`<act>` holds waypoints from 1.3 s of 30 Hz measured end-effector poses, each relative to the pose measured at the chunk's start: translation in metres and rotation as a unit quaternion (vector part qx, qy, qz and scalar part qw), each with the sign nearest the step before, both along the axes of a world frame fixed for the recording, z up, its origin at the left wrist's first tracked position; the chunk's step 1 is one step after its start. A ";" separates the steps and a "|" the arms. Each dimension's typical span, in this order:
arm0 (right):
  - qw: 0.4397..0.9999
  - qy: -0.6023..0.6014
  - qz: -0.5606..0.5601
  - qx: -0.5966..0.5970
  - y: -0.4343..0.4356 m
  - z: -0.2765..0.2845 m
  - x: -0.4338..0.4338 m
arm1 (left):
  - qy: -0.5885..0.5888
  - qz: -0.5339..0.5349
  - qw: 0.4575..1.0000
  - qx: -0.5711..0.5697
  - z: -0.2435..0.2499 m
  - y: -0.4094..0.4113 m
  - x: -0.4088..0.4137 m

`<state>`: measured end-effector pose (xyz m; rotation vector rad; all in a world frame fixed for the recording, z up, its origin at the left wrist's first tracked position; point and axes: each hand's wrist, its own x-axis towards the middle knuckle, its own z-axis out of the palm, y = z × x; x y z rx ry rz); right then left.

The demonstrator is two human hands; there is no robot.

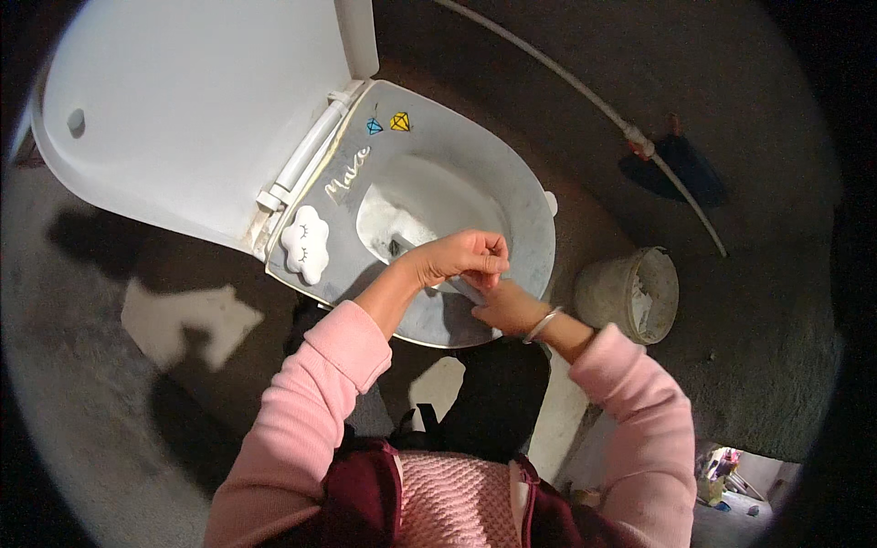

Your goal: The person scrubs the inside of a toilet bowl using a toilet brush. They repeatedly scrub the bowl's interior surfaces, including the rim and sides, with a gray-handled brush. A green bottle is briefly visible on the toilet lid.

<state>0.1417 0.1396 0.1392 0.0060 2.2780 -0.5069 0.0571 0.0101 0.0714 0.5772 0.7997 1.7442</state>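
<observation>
Before me is a toilet with a grey padded seat cover point(527, 198) on its rim and its white lid point(185, 103) raised. My right hand point(510, 307), with a bangle at the wrist, is closed around the near end of a grey rod-like handle point(467, 290). This handle slants into the bowl point(438, 192) and passes under my left wrist; its far end is dark and unclear. My left hand point(469, 259) is curled above the bowl, close beside the right. Whether its fingers hold anything is hidden.
A worn plastic bucket point(603, 288) with white scraps inside stands right of the toilet. A pale hose or pipe point(562, 75) runs along the dark wall, near a blue item point(678, 171). A white cloud-shaped pad point(305, 245) lies on the seat cover's left side.
</observation>
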 end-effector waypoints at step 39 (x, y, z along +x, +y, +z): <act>0.380 -0.190 -0.592 -0.685 -0.045 -0.020 0.058 | -0.325 0.453 0.778 -0.289 -0.057 0.006 0.030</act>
